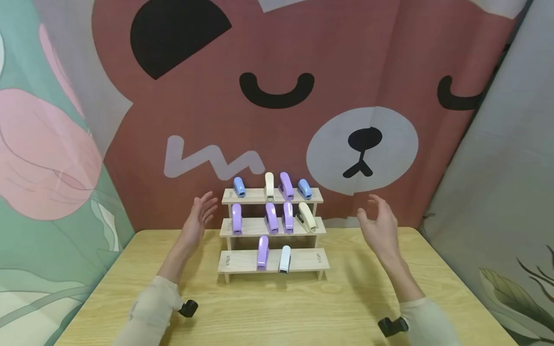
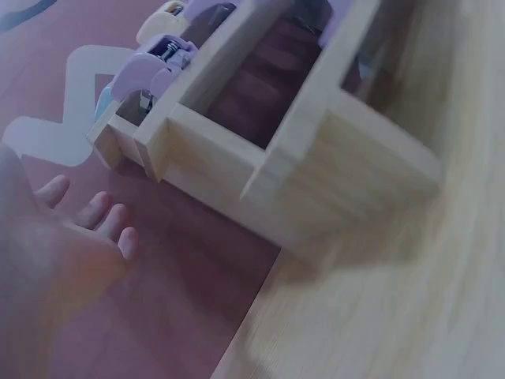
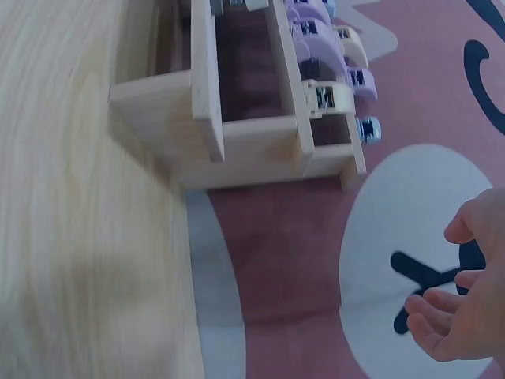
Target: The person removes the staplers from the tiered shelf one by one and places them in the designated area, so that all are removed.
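Observation:
A three-tier wooden rack (image 1: 303, 259) stands on the table and bears several staplers. On its top tier are two small blue staplers, a cream stapler (image 1: 269, 185) and a purple stapler (image 1: 285, 185). The middle tier has three purple staplers and a cream stapler (image 1: 307, 216), the last one turned at a slant. A purple stapler (image 1: 262, 252) and a pale blue stapler (image 1: 284, 259) occupy the bottom tier. My left hand (image 1: 200, 216) hovers left of the rack, fingers loosely extended, holding nothing. To the right, my right hand (image 1: 381, 223) is raised with bent, parted fingers and holds nothing.
The wooden table (image 1: 277, 307) extends around the rack towards me. Behind it hangs a curtain (image 1: 195, 110) with a brown bear print. A green curtain with pink flowers (image 1: 43, 158) is at the left, a grey one (image 1: 489, 192) at the right.

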{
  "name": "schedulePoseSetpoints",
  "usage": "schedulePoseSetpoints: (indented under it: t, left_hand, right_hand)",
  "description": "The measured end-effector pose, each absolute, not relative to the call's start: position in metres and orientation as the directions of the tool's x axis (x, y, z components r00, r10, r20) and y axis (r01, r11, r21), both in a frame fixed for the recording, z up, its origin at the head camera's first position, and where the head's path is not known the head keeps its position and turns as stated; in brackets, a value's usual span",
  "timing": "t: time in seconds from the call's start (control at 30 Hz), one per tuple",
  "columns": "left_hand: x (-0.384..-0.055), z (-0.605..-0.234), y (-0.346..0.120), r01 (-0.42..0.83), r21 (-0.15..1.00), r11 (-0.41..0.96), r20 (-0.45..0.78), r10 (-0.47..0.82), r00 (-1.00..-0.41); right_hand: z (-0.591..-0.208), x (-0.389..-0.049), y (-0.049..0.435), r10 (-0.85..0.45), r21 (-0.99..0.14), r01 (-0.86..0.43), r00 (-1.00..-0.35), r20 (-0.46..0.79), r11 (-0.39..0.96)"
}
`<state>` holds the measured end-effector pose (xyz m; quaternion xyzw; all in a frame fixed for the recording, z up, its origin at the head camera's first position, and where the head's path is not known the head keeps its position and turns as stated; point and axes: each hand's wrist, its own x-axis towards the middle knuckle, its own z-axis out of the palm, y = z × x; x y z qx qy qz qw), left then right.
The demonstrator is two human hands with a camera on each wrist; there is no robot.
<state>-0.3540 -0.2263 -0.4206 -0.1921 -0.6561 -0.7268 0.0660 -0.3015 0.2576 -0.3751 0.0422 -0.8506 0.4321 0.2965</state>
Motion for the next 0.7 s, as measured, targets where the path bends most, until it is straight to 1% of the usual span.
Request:
schedulePoseSetpoints:
  t: [0.13,0.23,0.43,0.57,0.7]
  left_hand:
    - [-0.362,-0.420,-0.217,0.299,0.904,-0.307,0.350,0.127,-0.928]
    - [-0.368,-0.420,-0.211,0.264,0.896,-0.358,0.318,0.100,-0.943]
    - [-0.377,-0.420,-0.197,0.224,0.903,-0.367,0.254,0.035,-0.966]
    - [-0.379,-0.420,-0.189,0.206,0.906,-0.369,0.225,0.008,-0.974]
    - [-0.381,-0.420,-0.183,0.204,0.907,-0.368,0.212,-0.019,-0.977]
  right_hand:
    - [-0.371,-0.309,0.243,0.167,-0.718,-0.371,-0.813,0.557,0.589]
    - [-0.368,-0.315,0.232,0.141,-0.718,-0.387,-0.819,0.556,0.579]
    - [-0.362,-0.328,0.215,0.098,-0.686,-0.429,-0.804,0.587,0.588]
    - [-0.357,-0.339,0.207,0.055,-0.632,-0.458,-0.782,0.621,0.625]
    - [-0.351,-0.350,0.200,-0.021,-0.561,-0.497,-0.760,0.649,0.662]
